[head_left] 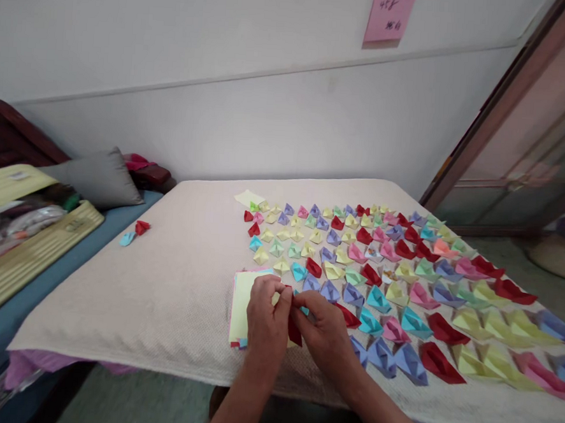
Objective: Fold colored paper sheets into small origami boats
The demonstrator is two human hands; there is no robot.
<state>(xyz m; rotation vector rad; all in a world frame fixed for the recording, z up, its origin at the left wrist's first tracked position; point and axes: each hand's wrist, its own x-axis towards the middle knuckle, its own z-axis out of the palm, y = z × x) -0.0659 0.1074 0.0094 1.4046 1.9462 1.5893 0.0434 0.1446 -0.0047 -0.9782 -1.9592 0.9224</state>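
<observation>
My left hand (pixel 267 316) and my right hand (pixel 322 325) meet over the near edge of a table with a cream cloth (pixel 163 281). Both pinch a small piece of red paper (pixel 295 330), partly folded and mostly hidden by the fingers. Just under my left hand lies a stack of coloured paper squares (pixel 241 298) with a pale yellow sheet on top. To the right, several rows of folded paper boats (pixel 403 276) in red, yellow, blue, pink, green and purple cover the cloth.
A red and a light blue folded piece (pixel 135 232) lie apart at the table's left edge. A grey cushion (pixel 97 178) and a yellow tray-like case (pixel 26 253) sit on a blue surface to the left. A pink note (pixel 389 15) hangs on the wall; a door frame stands right.
</observation>
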